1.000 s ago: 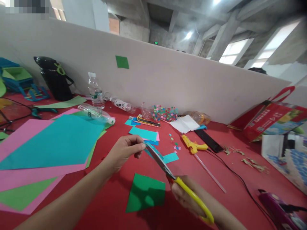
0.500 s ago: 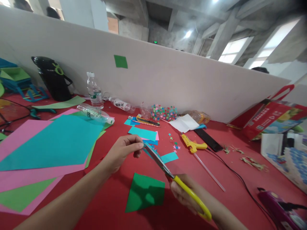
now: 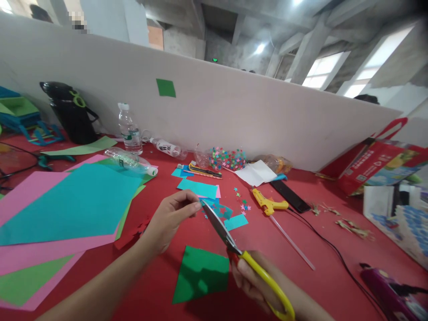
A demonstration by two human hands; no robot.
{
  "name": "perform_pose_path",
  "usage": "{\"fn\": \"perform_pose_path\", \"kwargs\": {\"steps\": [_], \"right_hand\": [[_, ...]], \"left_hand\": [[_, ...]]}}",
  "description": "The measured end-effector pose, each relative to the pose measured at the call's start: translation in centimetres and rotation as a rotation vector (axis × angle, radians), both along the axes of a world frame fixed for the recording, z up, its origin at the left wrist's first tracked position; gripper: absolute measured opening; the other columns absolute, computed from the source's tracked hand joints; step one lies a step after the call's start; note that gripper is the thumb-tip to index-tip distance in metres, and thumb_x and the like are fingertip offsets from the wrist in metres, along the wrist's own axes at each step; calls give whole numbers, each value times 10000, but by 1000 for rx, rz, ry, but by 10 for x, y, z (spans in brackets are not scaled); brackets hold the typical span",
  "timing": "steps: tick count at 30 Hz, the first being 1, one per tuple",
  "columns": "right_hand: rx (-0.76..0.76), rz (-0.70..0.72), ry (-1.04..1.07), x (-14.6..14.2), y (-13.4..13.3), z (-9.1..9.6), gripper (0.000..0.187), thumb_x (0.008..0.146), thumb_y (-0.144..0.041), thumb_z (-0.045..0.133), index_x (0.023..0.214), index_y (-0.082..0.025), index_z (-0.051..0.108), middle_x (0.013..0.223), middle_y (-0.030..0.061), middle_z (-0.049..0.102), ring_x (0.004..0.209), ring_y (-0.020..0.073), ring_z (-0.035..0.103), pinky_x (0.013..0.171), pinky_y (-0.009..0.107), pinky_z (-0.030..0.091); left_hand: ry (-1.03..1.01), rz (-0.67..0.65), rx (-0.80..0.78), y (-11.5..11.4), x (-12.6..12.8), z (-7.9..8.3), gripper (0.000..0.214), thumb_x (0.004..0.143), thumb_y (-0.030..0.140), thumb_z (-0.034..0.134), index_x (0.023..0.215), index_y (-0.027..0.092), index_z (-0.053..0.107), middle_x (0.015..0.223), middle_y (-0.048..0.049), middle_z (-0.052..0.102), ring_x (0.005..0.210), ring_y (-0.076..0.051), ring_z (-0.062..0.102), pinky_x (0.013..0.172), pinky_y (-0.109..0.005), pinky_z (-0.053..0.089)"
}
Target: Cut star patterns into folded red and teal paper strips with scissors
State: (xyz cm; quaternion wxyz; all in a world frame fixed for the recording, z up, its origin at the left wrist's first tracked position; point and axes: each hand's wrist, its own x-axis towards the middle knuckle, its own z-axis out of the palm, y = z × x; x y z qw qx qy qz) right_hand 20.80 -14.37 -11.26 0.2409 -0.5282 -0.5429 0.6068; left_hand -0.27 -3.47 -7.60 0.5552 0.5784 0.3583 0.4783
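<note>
My right hand [image 3: 252, 276] is wrapped around the yellow handles of a pair of scissors [image 3: 219, 223], whose blades point up and left. The blade tips reach the fingertips of my left hand [image 3: 175, 214]. Thumb and forefinger of that hand are pinched together; whatever sits between them is too small to make out. Below the blades lies a green paper piece [image 3: 202, 274], shadowed by the hands. Behind the blades rest a blue sheet with cut-out holes [image 3: 223, 210] and a small blue rectangle [image 3: 236, 222]. Beside my left wrist is red paper with star-shaped holes [image 3: 133, 234].
Large coloured sheets [image 3: 76, 200] cover the left side. Plastic bottles [image 3: 129, 133], a black flask [image 3: 72, 113] and a utility knife [image 3: 203, 170] stand or lie behind. A yellow glue gun [image 3: 267, 203], its cord, a black phone [image 3: 290, 196] and a power strip [image 3: 394, 290] are right.
The view has shifted slightly. The scissors and my right hand have turned a little, and more of the holed blue sheet and the red paper shows. Both hands keep their grip.
</note>
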Motion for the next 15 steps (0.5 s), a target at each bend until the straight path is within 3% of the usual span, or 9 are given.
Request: {"fn": "perform_pose_path", "kwargs": {"steps": [6, 13, 15], "right_hand": [[24, -45, 46, -9, -1, 5, 670, 710, -844, 381, 666, -181, 465, 422, -91, 314, 301, 34, 276, 305, 159, 231], [-40, -76, 59, -21, -4, 3, 604, 803, -752, 385, 712, -168, 509, 442, -74, 355, 324, 57, 340, 344, 180, 260], [-35, -88, 62, -24, -4, 6, 601, 796, -750, 401, 704, -166, 511, 446, -72, 365, 327, 56, 344, 341, 180, 265]], "left_hand": [[-41, 19, -18, -2, 2, -5, 69, 753, 262, 663, 706, 222, 630, 648, 42, 527, 647, -114, 466, 638, -229, 400], [-99, 77, -30, -5, 7, -10, 87, 757, 276, 679, 695, 230, 639, 888, 24, 614, 891, -140, 534, 807, -223, 433], [-96, 70, -62, -5, 9, -12, 98, 766, 299, 677, 705, 232, 641, 876, 25, 617, 858, -142, 547, 786, -234, 460]]}}
